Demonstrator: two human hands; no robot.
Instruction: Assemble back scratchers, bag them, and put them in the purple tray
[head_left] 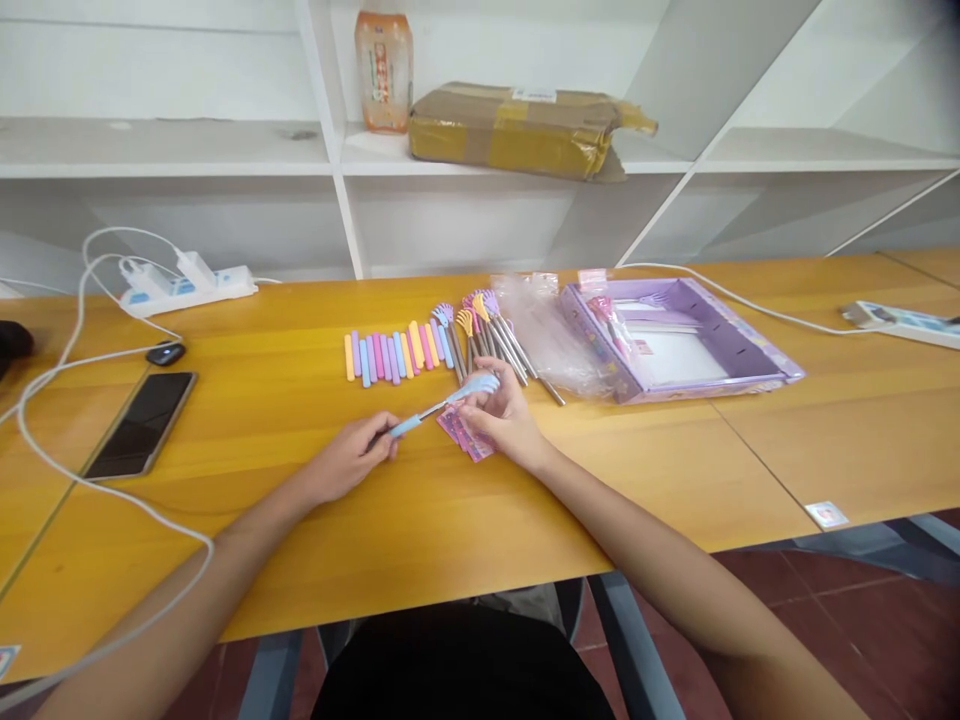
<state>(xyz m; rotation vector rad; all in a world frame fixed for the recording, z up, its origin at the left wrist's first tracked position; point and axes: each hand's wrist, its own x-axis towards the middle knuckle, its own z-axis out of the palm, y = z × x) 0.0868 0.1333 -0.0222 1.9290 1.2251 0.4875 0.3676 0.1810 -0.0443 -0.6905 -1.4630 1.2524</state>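
A light blue back scratcher (427, 410) with a hand-shaped head and a metal rod is held between my two hands. My left hand (356, 455) is closed around its blue handle. The fingers of my right hand (506, 415) pinch it by its head. Pink printed cards (465, 435) lie beneath my right hand. Behind my hands, a row of pastel handle tubes (394, 355) stretches to the left, and a pile of scratchers with metal rods and coloured heads (487, 320) lies to the right.
Clear plastic bags (551, 325) lie beside a purple open box (735, 325) holding a pink packaged item. At the left are a phone (142, 425), a black mouse (166, 353), a power strip (191, 285) and a looping white cable. A taped parcel (517, 130) sits on the shelf.
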